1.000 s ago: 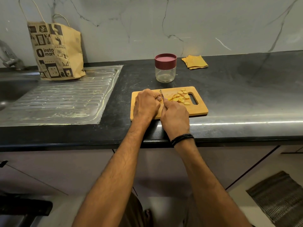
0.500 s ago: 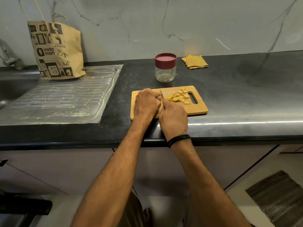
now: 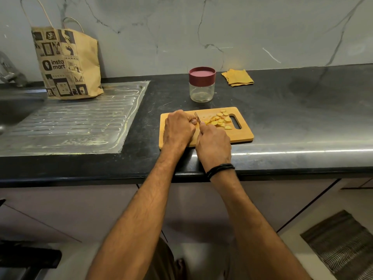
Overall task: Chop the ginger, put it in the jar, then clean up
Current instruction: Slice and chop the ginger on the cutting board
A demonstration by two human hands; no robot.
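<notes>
At frame center our right hand (image 3: 214, 146) grips a knife (image 3: 196, 116), blade down on the wooden cutting board (image 3: 242, 135). Our left hand (image 3: 178, 128) curls beside the blade, over what we cannot tell. Right of it lie heaped ginger slices (image 3: 220, 120). Behind, the maroon-lidded glass jar (image 3: 201, 91) stands closed and looks empty.

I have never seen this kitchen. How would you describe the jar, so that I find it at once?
On the black counter, right of the steel drainer, lies a wooden board with ginger slices. The jar stands just behind it, with a folded yellow cloth to its right. It is the only clear glass thing there, short, round, closed by a dark red lid.
</notes>
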